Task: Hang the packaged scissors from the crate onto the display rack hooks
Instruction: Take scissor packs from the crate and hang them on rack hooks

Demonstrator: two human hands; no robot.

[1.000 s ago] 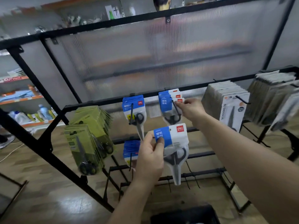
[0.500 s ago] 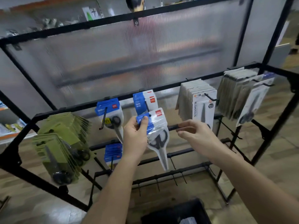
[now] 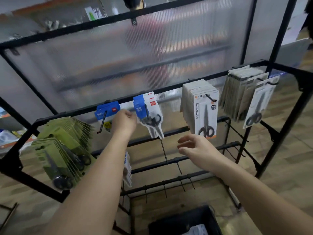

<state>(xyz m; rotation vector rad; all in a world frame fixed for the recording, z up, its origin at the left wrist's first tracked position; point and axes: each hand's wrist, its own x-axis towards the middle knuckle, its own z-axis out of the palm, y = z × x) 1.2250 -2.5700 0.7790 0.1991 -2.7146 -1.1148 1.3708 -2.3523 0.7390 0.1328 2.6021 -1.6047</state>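
Observation:
Blue-and-white scissors packs (image 3: 149,114) hang in a small stack on a hook of the black display rack (image 3: 169,89). My left hand (image 3: 124,122) is at the stack's left edge, fingers curled and pinching the front pack's side. Lower and to the right, my right hand (image 3: 194,147) hovers with its fingers spread and holds nothing. The black crate (image 3: 179,221) stands on the floor at the bottom of the view, with a white pack showing inside it.
More blue packs (image 3: 108,111) hang on the hook to the left, green packs (image 3: 64,150) at far left, grey packs (image 3: 203,109) and another grey stack (image 3: 250,97) to the right. Bare hooks (image 3: 164,150) stick out from the lower bars. A ribbed plastic panel backs the rack.
My left hand has carried the blue-and-white pack up onto the hook's stack. My right hand has dropped away from the rack and opened. The view has shifted right.

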